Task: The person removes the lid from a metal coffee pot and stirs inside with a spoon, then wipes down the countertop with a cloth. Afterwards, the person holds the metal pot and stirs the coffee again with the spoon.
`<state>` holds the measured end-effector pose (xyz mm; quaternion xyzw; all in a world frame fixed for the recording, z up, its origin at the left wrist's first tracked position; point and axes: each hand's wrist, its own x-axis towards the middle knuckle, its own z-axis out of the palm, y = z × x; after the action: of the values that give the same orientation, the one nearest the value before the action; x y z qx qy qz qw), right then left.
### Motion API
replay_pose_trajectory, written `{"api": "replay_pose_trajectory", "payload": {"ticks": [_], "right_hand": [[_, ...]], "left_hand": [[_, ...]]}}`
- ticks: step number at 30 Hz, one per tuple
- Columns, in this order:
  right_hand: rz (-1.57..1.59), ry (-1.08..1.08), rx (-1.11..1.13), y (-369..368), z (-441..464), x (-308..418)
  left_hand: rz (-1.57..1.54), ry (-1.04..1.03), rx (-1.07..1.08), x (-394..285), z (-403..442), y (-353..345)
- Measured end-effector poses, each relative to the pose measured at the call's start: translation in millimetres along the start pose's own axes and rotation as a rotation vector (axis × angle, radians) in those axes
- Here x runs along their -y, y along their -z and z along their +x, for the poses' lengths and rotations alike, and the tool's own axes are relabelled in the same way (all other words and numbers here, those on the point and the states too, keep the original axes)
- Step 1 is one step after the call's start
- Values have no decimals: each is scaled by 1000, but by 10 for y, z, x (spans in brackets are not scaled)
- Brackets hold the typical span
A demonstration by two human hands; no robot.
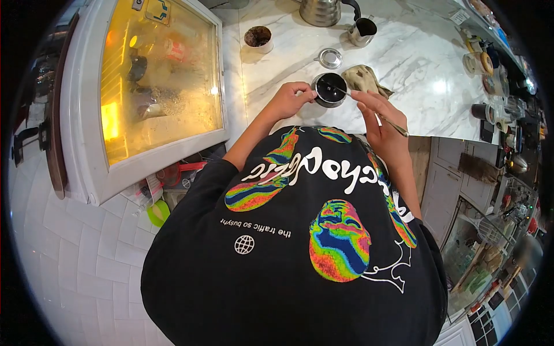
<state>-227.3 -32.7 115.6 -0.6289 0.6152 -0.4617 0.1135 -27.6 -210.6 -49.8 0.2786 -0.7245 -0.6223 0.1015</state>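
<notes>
A round cup of dark liquid (330, 89) stands on the marble counter near its front edge. My left hand (292, 99) is closed at the cup's left side, its fingertips pinching the rim or a small handle there. On the right, my right hand (382, 118) holds a long metal spoon (395, 126), whose far end dips into the dark liquid. A crumpled beige cloth (365, 79) lies just right of the cup. Behind the cup is a small round metal lid (330, 58).
A white cup with dark grounds (258, 39), a steel kettle (321, 12) and a small metal pitcher (362, 31) stand farther back on the counter (415, 75). A glass-fronted fridge door (161, 81) is at left. Jars (479, 63) line the right side.
</notes>
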Motion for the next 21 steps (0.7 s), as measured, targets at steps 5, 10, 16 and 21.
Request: {"api": "replay_pose_trajectory", "payload": {"ticks": [5, 10, 16, 21], "right_hand": [[-4, -36, -17, 47, -51, -3], [23, -43, -27, 25, -26, -20], [3, -38, -17, 38, -57, 32], [8, -88, -28, 64, -130, 6]], "left_hand": [[13, 7, -20, -17, 7, 14], [43, -64, -182, -157, -38, -22], [29, -1, -169, -187, -55, 3], [7, 21, -131, -146, -52, 16]]}}
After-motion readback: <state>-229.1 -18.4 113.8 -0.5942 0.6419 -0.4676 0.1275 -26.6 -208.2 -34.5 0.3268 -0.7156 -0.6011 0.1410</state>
